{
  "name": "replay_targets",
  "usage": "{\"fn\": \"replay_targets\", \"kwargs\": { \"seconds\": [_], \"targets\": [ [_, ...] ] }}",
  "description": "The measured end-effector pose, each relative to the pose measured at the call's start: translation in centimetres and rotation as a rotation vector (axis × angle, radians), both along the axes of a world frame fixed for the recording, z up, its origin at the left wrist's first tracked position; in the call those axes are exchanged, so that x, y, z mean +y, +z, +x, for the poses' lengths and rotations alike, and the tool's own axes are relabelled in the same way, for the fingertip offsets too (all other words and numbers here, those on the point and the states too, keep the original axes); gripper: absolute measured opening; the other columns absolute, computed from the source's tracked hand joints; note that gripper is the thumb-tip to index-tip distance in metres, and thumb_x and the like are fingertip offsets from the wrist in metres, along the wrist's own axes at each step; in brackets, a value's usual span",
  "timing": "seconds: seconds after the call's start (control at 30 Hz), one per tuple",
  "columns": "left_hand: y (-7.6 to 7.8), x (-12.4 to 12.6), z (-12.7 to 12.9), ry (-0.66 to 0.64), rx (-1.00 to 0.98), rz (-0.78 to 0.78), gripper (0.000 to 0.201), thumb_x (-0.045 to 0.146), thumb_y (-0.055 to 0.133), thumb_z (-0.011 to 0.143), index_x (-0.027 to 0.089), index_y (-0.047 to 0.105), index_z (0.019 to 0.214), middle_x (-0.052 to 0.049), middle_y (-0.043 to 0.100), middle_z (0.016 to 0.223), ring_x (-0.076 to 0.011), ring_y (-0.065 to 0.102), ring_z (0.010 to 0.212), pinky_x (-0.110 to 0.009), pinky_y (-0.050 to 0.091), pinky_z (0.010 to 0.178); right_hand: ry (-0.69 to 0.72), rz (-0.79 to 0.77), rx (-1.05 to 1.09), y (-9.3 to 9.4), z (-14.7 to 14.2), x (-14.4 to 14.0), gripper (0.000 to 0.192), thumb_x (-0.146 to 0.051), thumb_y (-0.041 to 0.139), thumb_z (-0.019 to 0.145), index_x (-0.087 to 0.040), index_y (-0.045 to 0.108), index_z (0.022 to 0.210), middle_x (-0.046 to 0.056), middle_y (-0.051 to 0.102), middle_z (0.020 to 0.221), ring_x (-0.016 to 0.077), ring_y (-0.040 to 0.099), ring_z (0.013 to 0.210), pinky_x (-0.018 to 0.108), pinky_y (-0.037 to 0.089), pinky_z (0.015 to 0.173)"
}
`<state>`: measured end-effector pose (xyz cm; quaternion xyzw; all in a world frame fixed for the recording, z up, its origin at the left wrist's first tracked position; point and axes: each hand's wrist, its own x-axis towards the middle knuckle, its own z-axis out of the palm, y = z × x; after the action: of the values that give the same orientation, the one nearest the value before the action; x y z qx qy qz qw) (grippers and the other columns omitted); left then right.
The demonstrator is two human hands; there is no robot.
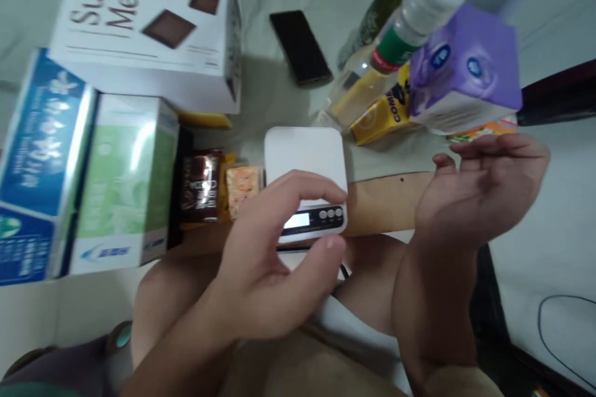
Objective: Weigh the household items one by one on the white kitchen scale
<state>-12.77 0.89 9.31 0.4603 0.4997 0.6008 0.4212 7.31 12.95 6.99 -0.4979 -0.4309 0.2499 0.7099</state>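
A white digital kitchen scale [305, 152] lies on the bed's near edge, its small display lit and round buttons beside it. My left hand [267, 270] hovers over the front of the scale, thumb and fingers apart around the button end, holding nothing. Whether a fingertip touches the scale's right edge I cannot tell. My right hand [484, 192] is raised at the right, palm turned up and fingers loosely curled, with nothing seen in it. Left of the scale sit a small packaged snack [243, 186] and a dark brown packet [201, 186].
Boxes stand at the left: a white one [186, 71], a green-white one [121, 180] and a blue one [41, 167]. A black phone [300, 46] lies beyond the scale. A clear bottle [358, 87], yellow box [382, 115] and purple box [465, 68] crowd the right.
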Motion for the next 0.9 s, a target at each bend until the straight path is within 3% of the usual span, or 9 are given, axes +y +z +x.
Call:
{"fn": "replay_targets", "kwargs": {
  "seconds": [0.1,0.2,0.3,0.4,0.5,0.63,0.77,0.83,0.9],
  "targets": [
    [-1.9,3.9,3.4,-0.183,0.018,0.082,0.033,0.04,0.071,0.094,0.029,0.072,0.126,-0.009,0.075,0.131,-0.0316,0.07,0.13,-0.052,0.06,0.114,-0.088,-0.025,-0.026,-1.1,3.2,1.7,0.033,-0.024,0.056,0.066,-0.033,0.061,0.098,0.001,0.062,0.109,0.0199,0.068,0.105,0.046,0.056,0.096],
    [-3.2,7.3,6.4,-0.237,0.03,0.181,0.05,0.044,0.072,0.092,0.03,0.065,0.14,-0.007,0.065,0.155,-0.032,0.06,0.149,-0.051,0.05,0.129,-0.015,-0.123,-0.049,-1.8,5.3,2.8,0.058,-0.032,0.059,0.061,-0.035,0.049,0.118,0.005,0.058,0.141,0.0254,0.061,0.139,0.057,0.043,0.125],
    [-3.6,9.5,8.6,-0.241,0.078,0.164,0.068,0.049,0.074,0.092,0.028,0.055,0.154,-0.004,0.047,0.174,-0.0316,0.039,0.167,-0.048,0.035,0.14,0.116,-0.229,-0.055,-1.9,6.3,3.3,0.077,-0.035,0.058,0.057,-0.038,0.038,0.132,0.004,0.046,0.161,0.0253,0.051,0.155,0.059,0.033,0.135],
    [-3.7,11.1,9.7,-0.261,0.088,0.166,0.075,0.052,0.068,0.098,0.03,0.043,0.165,0.0,0.033,0.182,-0.0294,0.026,0.173,-0.048,0.027,0.143,0.239,-0.224,-0.06,-2.1,6.6,3.4,0.084,-0.035,0.057,0.059,-0.043,0.037,0.141,-0.002,0.039,0.17,0.0208,0.042,0.164,0.053,0.029,0.139],
    [-3.4,12.5,10.1,-0.313,0.114,0.148,0.073,0.053,0.059,0.104,0.036,0.033,0.17,0.005,0.028,0.183,-0.0265,0.02,0.174,-0.051,0.024,0.144,0.419,-0.196,-0.114,-2.6,7.0,3.2,0.081,-0.035,0.059,0.072,-0.052,0.039,0.149,-0.01,0.034,0.174,0.0166,0.029,0.171,0.05,0.022,0.142],
    [-2.3,13.4,10.5,-0.325,0.153,0.141,0.069,0.06,0.054,0.105,0.038,0.037,0.168,0.006,0.027,0.184,-0.0303,0.025,0.173,-0.054,0.028,0.143,0.477,-0.178,-0.071,-2.7,7.5,3.4,0.081,-0.036,0.064,0.073,-0.052,0.042,0.149,-0.013,0.032,0.175,0.0187,0.034,0.169,0.051,0.027,0.142],
    [-1.3,12.1,10.9,-0.281,0.21,0.121,0.075,0.063,0.06,0.1,0.021,0.05,0.162,-0.015,0.047,0.165,-0.0386,0.043,0.163,-0.055,0.043,0.135,0.35,-0.182,0.05,-1.4,6.3,3.6,0.066,-0.041,0.058,0.069,-0.04,0.055,0.135,-0.003,0.056,0.159,0.0242,0.05,0.16,0.055,0.041,0.137],
    [-1.0,10.9,10.9,-0.273,0.244,0.125,0.076,0.062,0.067,0.096,0.02,0.055,0.158,-0.017,0.051,0.159,-0.0401,0.047,0.159,-0.056,0.042,0.136,0.186,-0.175,0.108,-0.9,5.4,3.0,0.046,-0.043,0.05,0.078,-0.038,0.062,0.122,0.0,0.068,0.142,0.0285,0.059,0.151,0.062,0.044,0.133],
    [-0.8,9.4,10.5,-0.284,0.267,0.149,0.073,0.06,0.071,0.093,0.026,0.056,0.156,-0.013,0.053,0.159,-0.0397,0.051,0.156,-0.057,0.044,0.134,0.078,-0.252,0.128,-1.0,4.7,1.8,0.036,-0.048,0.038,0.095,-0.04,0.065,0.117,-0.003,0.07,0.139,0.0298,0.059,0.15,0.065,0.047,0.128]
  ]
}}
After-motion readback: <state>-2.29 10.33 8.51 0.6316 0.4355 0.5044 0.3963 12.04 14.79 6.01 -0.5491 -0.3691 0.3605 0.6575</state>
